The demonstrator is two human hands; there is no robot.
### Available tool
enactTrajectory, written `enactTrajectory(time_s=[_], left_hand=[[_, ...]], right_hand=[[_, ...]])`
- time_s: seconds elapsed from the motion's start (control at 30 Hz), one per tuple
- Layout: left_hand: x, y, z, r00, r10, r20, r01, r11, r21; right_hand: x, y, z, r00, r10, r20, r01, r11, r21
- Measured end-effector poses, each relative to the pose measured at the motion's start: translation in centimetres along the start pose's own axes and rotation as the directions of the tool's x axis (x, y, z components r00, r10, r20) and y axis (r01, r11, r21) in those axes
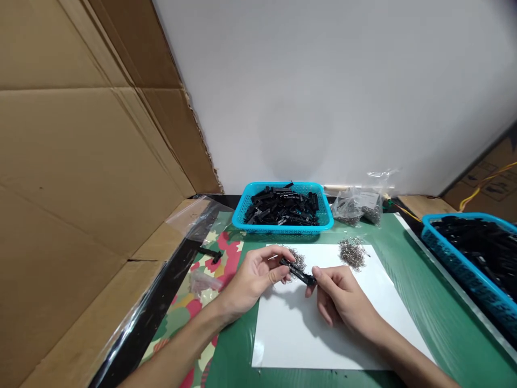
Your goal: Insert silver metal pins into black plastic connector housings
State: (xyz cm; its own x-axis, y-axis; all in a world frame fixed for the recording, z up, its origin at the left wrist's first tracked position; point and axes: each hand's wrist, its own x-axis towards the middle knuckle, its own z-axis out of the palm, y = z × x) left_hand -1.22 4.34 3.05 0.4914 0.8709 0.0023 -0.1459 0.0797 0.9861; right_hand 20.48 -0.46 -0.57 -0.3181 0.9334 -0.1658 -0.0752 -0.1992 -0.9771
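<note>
A slim black plastic part is held between my two hands above a white sheet. My left hand pinches its upper left end between thumb and fingers. At the lower right end, my right hand grips it with thumb and fingertips; whether a small metal piece is also in those fingers cannot be seen. Behind the part lies a heap of small metal springs or clips, partly hidden by my left hand. A second heap of such metal pieces sits farther right on the sheet.
A blue basket full of black parts stands at the back. Another blue basket of black parts is at the right. Clear bags of metal pieces lie behind the sheet. A single black part rests at left, near the cardboard wall.
</note>
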Motion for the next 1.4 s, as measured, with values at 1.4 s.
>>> enactTrajectory(time_s=[1.4], left_hand=[[-2.7, -1.6, 2.7, 0.974, -0.217, -0.067, 0.211, 0.974, -0.087]], right_hand=[[0.6, -1.0, -2.7, 0.995, -0.067, -0.079, -0.042, 0.434, -0.900]])
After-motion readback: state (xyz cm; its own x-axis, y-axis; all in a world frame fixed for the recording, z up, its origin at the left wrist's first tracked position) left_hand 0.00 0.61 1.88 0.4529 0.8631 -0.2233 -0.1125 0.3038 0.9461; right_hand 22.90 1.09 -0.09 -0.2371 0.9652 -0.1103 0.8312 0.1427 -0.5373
